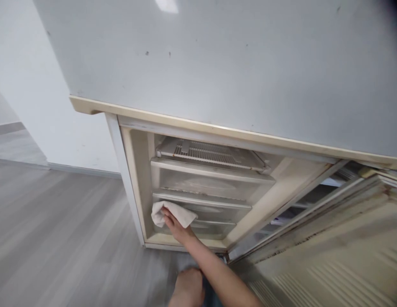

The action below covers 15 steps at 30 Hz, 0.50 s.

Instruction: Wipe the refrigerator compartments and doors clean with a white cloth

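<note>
A white cloth [183, 213] is bunched under my right hand [176, 224], with the fingers pressing it against the lower drawer fronts near the left side of an open freezer compartment. The freezer's upper drawer [201, 183] has a clear, frosted-looking front with a pale top rim. Above it sits a slatted wire shelf [211, 152]. At the bottom of the view my left hand [188, 285] is curled into a fist near my blue-clad leg. No object shows in it, though its fingertips are turned out of sight.
The appliance's pale top [217, 76] fills the upper view, its cream front edge [173, 119] jutting over the compartment. An open door [329, 251] with stained seals stands at right. Grey wood-look floor [64, 238] and a white wall [77, 140] lie to the left.
</note>
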Available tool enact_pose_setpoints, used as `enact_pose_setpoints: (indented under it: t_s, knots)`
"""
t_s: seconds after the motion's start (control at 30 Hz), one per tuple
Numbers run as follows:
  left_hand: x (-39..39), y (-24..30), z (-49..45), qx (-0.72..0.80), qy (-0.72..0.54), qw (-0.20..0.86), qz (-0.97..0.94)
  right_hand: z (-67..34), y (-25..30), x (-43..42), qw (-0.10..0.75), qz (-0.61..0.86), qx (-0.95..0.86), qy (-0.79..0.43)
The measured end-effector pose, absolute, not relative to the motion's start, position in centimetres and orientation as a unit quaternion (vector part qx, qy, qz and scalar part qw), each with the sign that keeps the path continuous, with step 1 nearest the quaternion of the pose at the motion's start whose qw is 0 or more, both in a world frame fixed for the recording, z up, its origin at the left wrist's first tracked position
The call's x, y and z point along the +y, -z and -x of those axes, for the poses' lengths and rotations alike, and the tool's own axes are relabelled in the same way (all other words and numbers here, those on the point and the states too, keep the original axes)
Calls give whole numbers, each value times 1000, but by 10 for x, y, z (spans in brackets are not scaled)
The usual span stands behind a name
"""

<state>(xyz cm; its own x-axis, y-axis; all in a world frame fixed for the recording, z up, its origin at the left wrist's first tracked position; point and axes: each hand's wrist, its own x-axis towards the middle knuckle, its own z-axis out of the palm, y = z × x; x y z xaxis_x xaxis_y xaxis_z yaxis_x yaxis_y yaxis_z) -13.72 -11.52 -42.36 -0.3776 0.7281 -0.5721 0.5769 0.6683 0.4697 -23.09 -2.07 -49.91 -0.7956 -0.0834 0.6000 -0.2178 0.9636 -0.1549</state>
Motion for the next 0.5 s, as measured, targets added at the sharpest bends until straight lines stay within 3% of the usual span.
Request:
enact_pose_setpoints:
  t_s: [0.1, 0.3, 0.5]
  knots:
    - [-114, 425, 140, 825, -94, 393, -396, 219, 488, -5, 316, -98, -943, -29]
    - [-116, 427, 146, 826, -103, 375, -407, 147, 514, 68, 361, 87, -924, 88]
    - [-118, 432, 147, 822, -114, 369, -420, 96, 540, 114, 398, 168, -894, 122]
